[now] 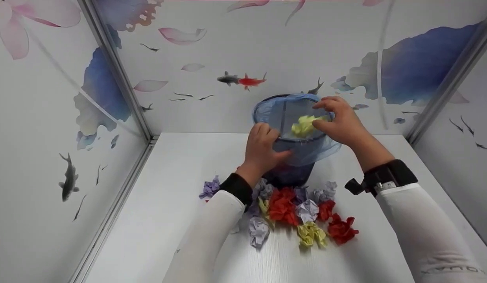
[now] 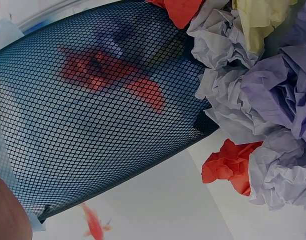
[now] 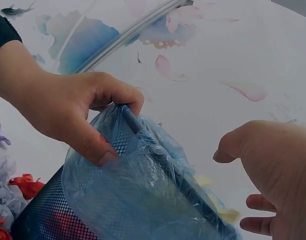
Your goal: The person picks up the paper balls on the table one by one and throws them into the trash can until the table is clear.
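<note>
A dark mesh wastebasket [image 1: 294, 175], lined with a thin blue plastic bag [image 1: 306, 153], stands near the back wall. My left hand [image 1: 261, 147] grips its near left rim, fingers hooked over the edge and thumb outside on the bag, as the right wrist view shows. At the right side of the mouth, my right hand [image 1: 340, 122] has thumb and fingers spread apart. A yellow crumpled paper ball [image 1: 302, 127] is inside the mouth, just beside that thumb. Through the mesh in the left wrist view, red crumpled paper [image 2: 95, 70] shows inside.
Several crumpled paper balls lie bunched before the basket: red [image 1: 283, 206], lavender [image 1: 307, 210], grey [image 1: 258, 232] and yellow [image 1: 311, 234]. A purple ball [image 1: 210, 187] lies to the left. Printed panels [image 1: 212, 110] wall in the white table [image 1: 176, 157] at back and sides.
</note>
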`<state>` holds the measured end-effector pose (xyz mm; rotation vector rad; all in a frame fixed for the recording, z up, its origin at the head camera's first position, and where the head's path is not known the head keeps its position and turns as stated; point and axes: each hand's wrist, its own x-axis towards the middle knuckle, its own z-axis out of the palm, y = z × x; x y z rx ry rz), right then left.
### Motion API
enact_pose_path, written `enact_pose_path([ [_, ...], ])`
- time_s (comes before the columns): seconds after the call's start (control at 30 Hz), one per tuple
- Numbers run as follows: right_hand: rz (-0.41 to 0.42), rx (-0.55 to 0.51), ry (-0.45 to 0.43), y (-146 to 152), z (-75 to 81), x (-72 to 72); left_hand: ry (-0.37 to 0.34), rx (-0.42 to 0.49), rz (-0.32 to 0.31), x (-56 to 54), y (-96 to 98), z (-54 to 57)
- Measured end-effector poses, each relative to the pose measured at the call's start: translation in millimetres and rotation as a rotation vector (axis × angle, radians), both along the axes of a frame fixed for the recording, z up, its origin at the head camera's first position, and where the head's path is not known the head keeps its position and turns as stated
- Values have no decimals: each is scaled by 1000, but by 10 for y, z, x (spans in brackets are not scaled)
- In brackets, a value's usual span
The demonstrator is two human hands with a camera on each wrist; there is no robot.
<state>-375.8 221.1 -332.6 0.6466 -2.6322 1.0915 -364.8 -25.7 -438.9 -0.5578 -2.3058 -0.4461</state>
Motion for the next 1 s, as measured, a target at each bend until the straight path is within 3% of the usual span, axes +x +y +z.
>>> enact_pose_path([
  [0.23,8,35,11,128,-21,145,19,-2,-16,2,31,-9],
  [0.47,-6,49,41,343,-129,486,57,10,-34,-23,27,2],
  [0.6,-44,29,61,502,-376,712,66,16,-36,-29,20,-2],
  [0.77,-150,30,48,674,-804,988,72,16,-34,-32,14,-15],
  [0.83,-191,54,14,727,-982,1099,72,21,-36,-30,12,-24],
  [1.0,-236,128,-164,795,-1380,1340,65,34,-33,-14,8,-38],
])
